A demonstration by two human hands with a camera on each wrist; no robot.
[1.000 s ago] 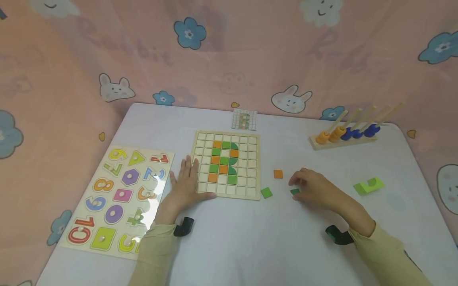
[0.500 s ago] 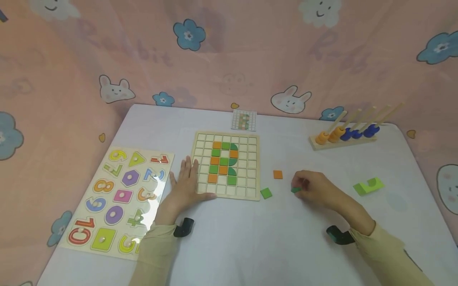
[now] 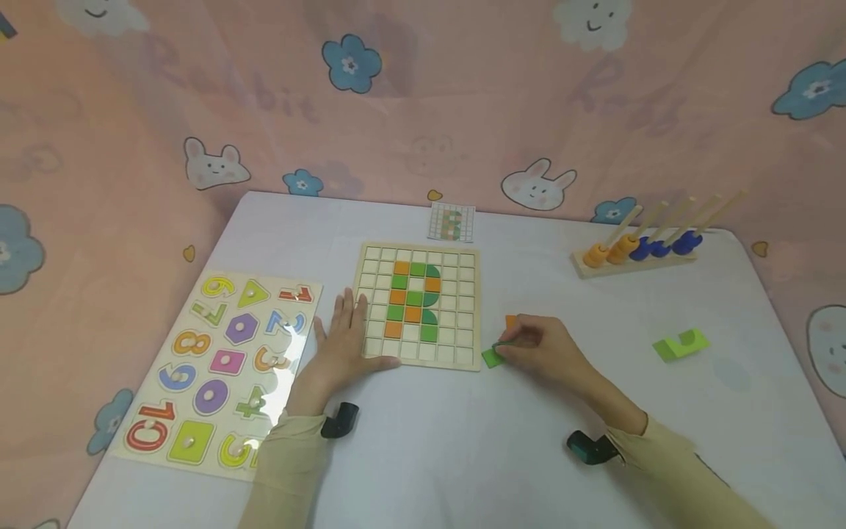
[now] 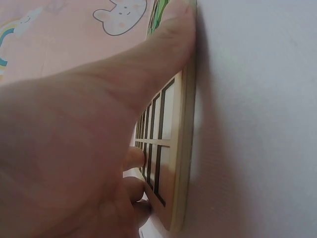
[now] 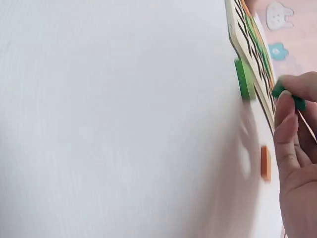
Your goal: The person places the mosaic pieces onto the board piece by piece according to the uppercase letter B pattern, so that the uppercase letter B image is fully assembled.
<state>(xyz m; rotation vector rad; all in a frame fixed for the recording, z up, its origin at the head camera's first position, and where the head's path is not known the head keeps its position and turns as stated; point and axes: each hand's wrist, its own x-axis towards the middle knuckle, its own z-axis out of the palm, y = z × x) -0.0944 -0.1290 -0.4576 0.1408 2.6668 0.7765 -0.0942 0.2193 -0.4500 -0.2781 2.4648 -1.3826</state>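
My left hand (image 3: 340, 345) rests with its fingers spread along the left side of a wooden grid board (image 3: 460, 308). Its thumb (image 4: 166, 34) lies over the front edge in the left wrist view. Orange and green tiles on the board form a letter R. My right hand (image 3: 542, 349), right of the board, pinches a small dark green tile (image 5: 300, 103) between thumb and fingertips. A light green square tile (image 3: 491, 358) lies on the table just left of those fingertips. Behind the hand, an orange square tile (image 3: 510, 321) is partly covered.
A number-and-shape puzzle board (image 3: 218, 382) lies at left. Behind the grid board is a small pattern card (image 3: 452, 222). A bead stacker with upright pegs (image 3: 637, 253) stands at back right, with a light green notched block (image 3: 681, 344) in front of it.
My right hand has moved left toward the grid board, carrying the dark green tile, and now partly covers the orange tile. The left hand has stayed in place.
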